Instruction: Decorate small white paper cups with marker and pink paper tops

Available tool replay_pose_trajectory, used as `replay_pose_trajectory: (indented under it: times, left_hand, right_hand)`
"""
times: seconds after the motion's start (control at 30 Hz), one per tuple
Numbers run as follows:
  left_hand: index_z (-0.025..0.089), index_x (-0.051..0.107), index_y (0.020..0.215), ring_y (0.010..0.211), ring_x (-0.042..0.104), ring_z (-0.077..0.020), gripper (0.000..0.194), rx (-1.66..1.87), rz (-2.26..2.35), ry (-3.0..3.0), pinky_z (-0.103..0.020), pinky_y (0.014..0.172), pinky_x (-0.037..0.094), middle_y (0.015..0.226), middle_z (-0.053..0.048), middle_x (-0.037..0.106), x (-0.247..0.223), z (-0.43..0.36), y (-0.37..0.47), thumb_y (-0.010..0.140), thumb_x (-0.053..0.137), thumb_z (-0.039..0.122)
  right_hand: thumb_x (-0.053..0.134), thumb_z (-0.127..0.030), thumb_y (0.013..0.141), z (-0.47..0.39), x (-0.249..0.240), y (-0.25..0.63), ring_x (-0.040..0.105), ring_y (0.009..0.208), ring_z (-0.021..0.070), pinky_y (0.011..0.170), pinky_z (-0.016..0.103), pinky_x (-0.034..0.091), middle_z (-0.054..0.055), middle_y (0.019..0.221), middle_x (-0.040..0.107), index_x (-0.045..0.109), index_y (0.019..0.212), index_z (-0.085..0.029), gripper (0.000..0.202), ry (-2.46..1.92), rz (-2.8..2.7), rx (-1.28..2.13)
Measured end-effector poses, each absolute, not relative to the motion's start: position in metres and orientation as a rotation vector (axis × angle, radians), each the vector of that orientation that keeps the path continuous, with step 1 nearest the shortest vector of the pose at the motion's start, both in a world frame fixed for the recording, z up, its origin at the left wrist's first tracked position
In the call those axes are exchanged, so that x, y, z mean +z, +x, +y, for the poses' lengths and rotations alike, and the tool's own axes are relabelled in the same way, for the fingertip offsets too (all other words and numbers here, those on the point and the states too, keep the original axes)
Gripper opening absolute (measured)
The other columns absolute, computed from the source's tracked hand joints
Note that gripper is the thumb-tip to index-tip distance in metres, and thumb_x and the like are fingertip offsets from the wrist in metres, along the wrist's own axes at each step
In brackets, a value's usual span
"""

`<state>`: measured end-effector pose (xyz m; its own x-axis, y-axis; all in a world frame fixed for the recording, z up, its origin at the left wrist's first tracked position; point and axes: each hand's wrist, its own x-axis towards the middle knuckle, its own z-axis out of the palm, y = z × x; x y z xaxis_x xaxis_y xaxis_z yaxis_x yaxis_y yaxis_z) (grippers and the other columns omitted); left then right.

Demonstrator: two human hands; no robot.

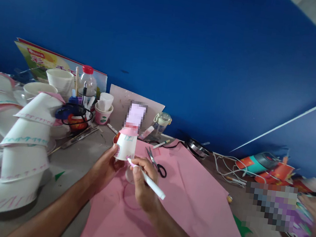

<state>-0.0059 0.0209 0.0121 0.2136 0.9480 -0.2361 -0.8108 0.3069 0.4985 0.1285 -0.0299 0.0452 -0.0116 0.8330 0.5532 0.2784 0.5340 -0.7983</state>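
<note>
A white paper cup [127,146], upside down with a pink top and coloured lines drawn on it, is gripped by its lower left side in my left hand [111,161]. My right hand [145,183] is closed round a white marker pen [153,186]. The pen's tip is close to the cup's lower right edge; whether it touches I cannot tell. Both hands are above a pink paper sheet [175,210], on which a drawn circle shows. Scissors [156,163] with black handles lie partly open beyond my right hand.
Stacked, decorated paper cups [28,132] fill the left side, behind them a red-capped bottle [87,82]. A clear jar [161,125] and a roll of tape [197,149] lie at the back. White cables [227,168] run at right, near another person's hand [313,211]. A blue wall [168,38] rises behind.
</note>
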Motion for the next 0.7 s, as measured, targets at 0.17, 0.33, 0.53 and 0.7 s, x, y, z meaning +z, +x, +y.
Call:
replay_pose_trajectory:
  times: [0.17,0.33,0.53,0.7]
  left_hand:
    - [0.013,0.07,0.085,0.052,0.056,-0.0105,0.021,1.255,0.523,0.303,-0.022,0.056,0.052,0.066,0.0,0.067,0.0094,0.0213,-0.0058,0.082,0.073,0.033]
    - [0.011,0.07,0.084,0.054,0.057,-0.0114,0.024,1.244,0.514,0.305,-0.022,0.055,0.052,0.067,-0.002,0.067,0.0081,0.0209,-0.0056,0.079,0.076,0.034]
    - [0.012,0.071,0.086,0.053,0.058,-0.0112,0.02,1.253,0.54,0.28,-0.023,0.056,0.053,0.068,-0.002,0.068,0.0081,0.0222,-0.0054,0.082,0.073,0.032]
    - [0.012,0.071,0.088,0.057,0.061,-0.0126,0.021,1.249,0.555,0.296,-0.024,0.059,0.054,0.072,-0.003,0.07,0.0067,0.0226,-0.0058,0.082,0.072,0.032]
  right_hand:
    - [0.051,-0.024,0.093,-0.0291,0.0428,0.1285,0.063,0.074,0.0169,0.068,0.028,0.05,0.004,0.086,0.067,0.065,0.097,-0.021,0.016,-0.969,-1.534,0.574]
    - [0.05,-0.021,0.092,-0.0285,0.0401,0.1289,0.062,0.073,0.0162,0.068,0.027,0.049,0.003,0.085,0.067,0.065,0.096,-0.021,0.015,-0.972,-1.536,0.551]
    - [0.05,-0.023,0.092,-0.0289,0.0408,0.1291,0.061,0.073,0.0162,0.067,0.027,0.048,0.002,0.084,0.066,0.065,0.095,-0.021,0.015,-0.97,-1.531,0.57]
    - [0.051,-0.021,0.091,-0.0278,0.0419,0.129,0.062,0.073,0.0164,0.068,0.027,0.049,0.003,0.084,0.067,0.065,0.094,-0.02,0.015,-0.967,-1.56,0.563]
